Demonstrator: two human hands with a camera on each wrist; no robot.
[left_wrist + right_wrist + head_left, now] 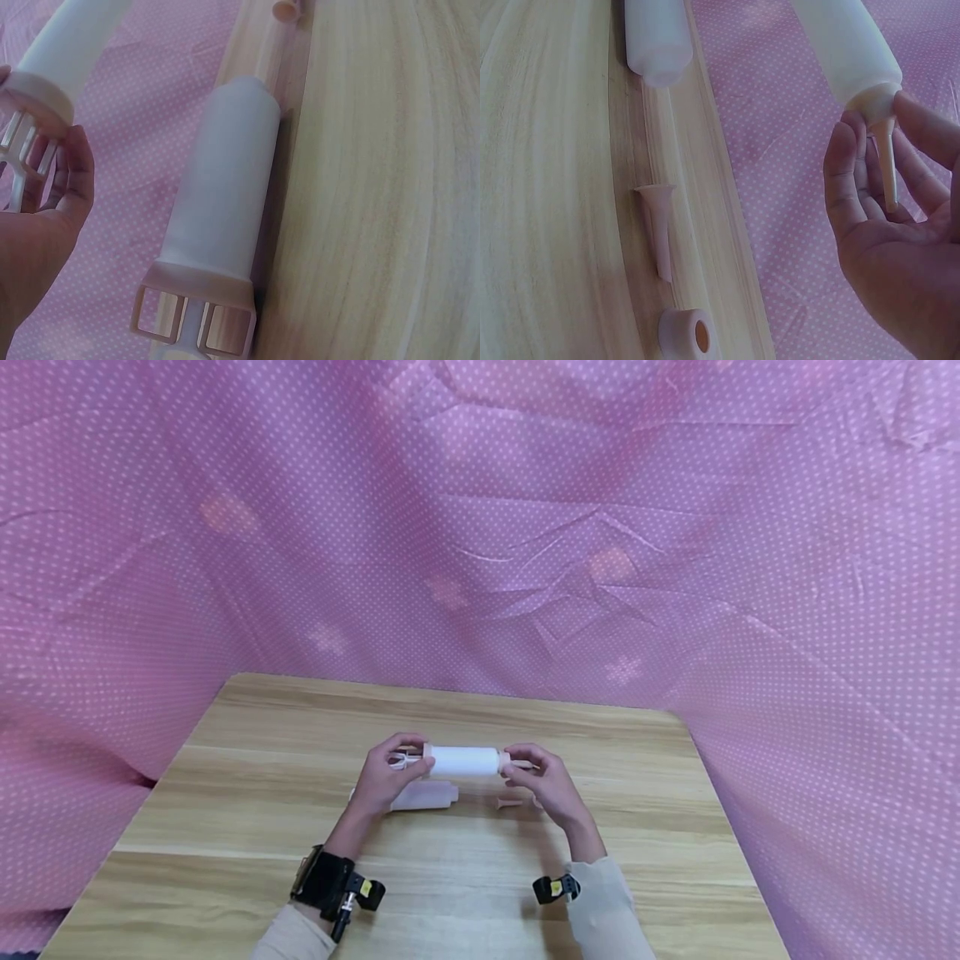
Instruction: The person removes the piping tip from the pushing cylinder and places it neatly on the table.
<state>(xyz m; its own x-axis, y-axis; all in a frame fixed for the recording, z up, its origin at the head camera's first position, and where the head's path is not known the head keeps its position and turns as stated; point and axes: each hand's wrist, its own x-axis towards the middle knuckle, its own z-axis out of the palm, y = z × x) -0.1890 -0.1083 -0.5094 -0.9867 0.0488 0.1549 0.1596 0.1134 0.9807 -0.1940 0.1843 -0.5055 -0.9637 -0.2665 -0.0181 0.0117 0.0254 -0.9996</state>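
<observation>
The left grip [378, 779] curls round one end of the tube [465, 761]; the right grip [552, 787], directly opposite, pinches the nozzle [886, 161] by its base. The tube's long axis runs crosswise from grip to grip, above the tabletop [450, 885]; a second tube [427, 795] lies nearer the left grip.

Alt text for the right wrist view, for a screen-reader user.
A right hand holds the nozzle end of a white tube, its tapered nozzle pointing down over the palm. At left, a wooden table bears a loose pink nozzle, a pink ring cap and a second tube; pink dotted cloth lies beyond.
</observation>
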